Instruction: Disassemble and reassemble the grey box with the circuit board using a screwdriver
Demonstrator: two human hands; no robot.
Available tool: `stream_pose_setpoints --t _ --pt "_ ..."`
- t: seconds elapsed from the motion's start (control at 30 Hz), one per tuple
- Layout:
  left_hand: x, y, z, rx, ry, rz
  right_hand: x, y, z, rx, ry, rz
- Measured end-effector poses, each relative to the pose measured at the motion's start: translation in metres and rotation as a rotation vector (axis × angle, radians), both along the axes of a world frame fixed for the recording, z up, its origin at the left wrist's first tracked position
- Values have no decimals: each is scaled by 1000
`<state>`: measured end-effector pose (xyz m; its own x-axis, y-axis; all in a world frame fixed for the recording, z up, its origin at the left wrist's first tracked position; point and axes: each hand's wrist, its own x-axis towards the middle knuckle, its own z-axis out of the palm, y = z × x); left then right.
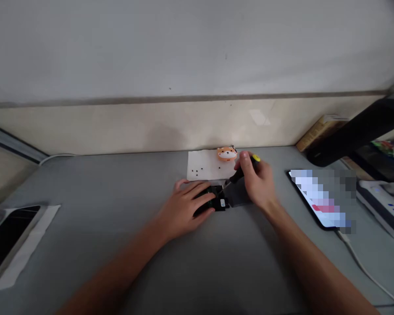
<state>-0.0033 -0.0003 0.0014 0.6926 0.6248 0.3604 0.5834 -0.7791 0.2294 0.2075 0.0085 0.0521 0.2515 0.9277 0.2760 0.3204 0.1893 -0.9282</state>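
My left hand (188, 202) lies over a small black device (216, 199) on the grey desk (118, 227), fingers pressed down on it and holding it in place. My right hand (258, 181) is closed round a screwdriver (241, 173) with a black handle and yellow cap. The screwdriver's tip points down-left at the device. Just behind lies a white paper sheet (206, 165) with several tiny black screws (197, 171) on it. An orange animal-shaped figure (226, 153) sits at the sheet's far edge.
A phone (321, 197) lies to the right with a white cable (364, 269) running toward me. A white power strip (384, 205) and a black lamp arm (357, 131) stand at the far right. A dark tray (6, 238) sits at the left edge. A wall closes the back.
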Motion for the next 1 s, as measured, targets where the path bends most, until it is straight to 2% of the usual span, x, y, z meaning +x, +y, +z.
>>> stream_pose_setpoints --t 0.17,0.3,0.53,0.83,1.0 --pt "-2 0 3 -32 -10 -16 11 7 2 -6 67 -217" --pt "-4 0 6 -54 -36 -23 18 10 -3 3 -48 -279" --pt "-8 3 9 -24 -100 80 15 10 -8 2 -85 -220" --pt "-8 11 -2 -53 -313 308 -2 1 6 0 133 -100" --pt "-9 15 -5 -121 -363 335 -11 -5 8 4 193 -12"
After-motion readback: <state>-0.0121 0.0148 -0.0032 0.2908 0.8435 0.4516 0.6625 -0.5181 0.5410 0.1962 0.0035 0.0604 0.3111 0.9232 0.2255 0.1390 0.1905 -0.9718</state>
